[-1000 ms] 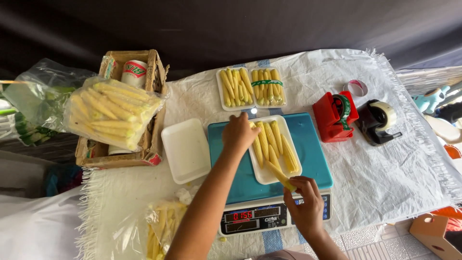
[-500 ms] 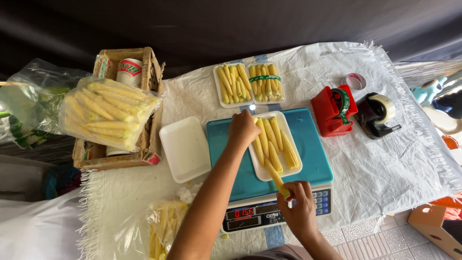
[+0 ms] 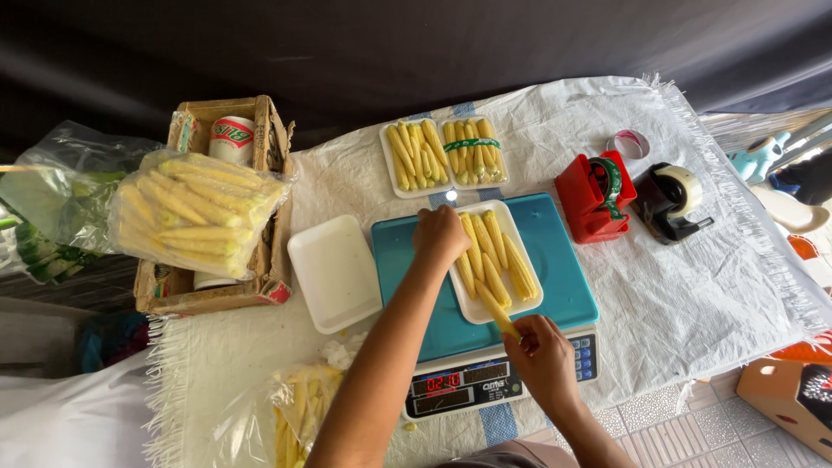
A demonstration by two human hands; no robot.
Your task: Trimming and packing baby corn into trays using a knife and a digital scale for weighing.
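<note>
nearest the table's front edge, one digital scale (image 3: 485,299) with a teal platform carries one white foam tray (image 3: 496,264) holding about six baby corn cobs (image 3: 492,251). the right hand (image 3: 544,354) sits over the scale's front right corner, fingers pinched around one further baby corn (image 3: 497,309), whose tip lies across the tray's near edge. the left hand (image 3: 440,236) is curled loosely, knuckles up, resting on the tray's left rim and touching the cobs there; whether it grips one cannot be told. the loaded tray thus lies between the two hands. just left of the scale lies one empty foam tray (image 3: 334,271). at the front left corner, one clear bag of corn (image 3: 299,412) is partly in view. farther back, two filled trays (image 3: 445,156) sit side by side, the right one banded in green. at the left edge, one cardboard box (image 3: 208,290) bears one large bag of baby corn (image 3: 195,212). toward the right edge stand two tape dispensers, one red (image 3: 594,195), one black (image 3: 672,204).
</note>
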